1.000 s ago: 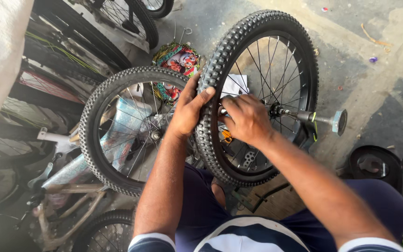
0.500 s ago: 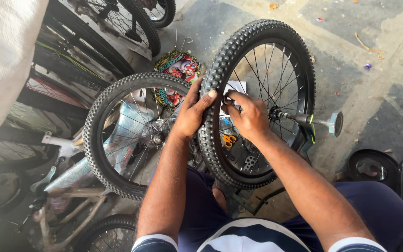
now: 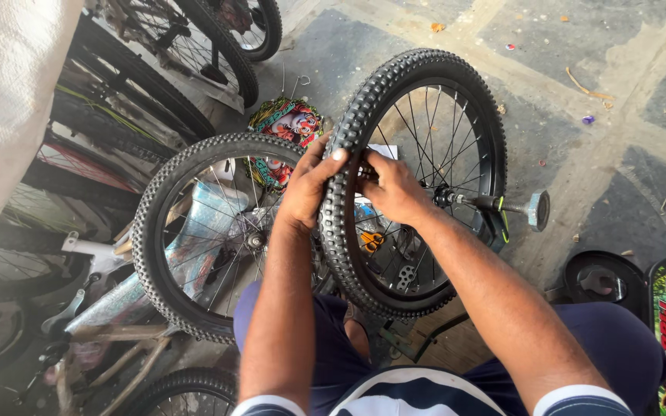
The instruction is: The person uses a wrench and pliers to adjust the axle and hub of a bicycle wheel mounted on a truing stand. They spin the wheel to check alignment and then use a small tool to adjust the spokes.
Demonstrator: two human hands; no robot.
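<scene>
Left hand (image 3: 306, 189): clasped over the knobby tyre (image 3: 341, 231), thumb on tread.
Right hand (image 3: 395, 189): closed on the rim inside the spoked wheel (image 3: 433, 185).
Second wheel (image 3: 194, 231): leaned just beside.

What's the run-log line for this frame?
left hand: grips knobby tyre | right hand: inside rim, at spokes | second wheel: beside, left

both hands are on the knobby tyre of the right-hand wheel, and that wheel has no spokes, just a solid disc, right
Not quite. The head view shows the left hand and right hand on the knobby tyre of the right-hand wheel, but that wheel is not a solid disc: thin wire spokes run from rim to hub.
</scene>
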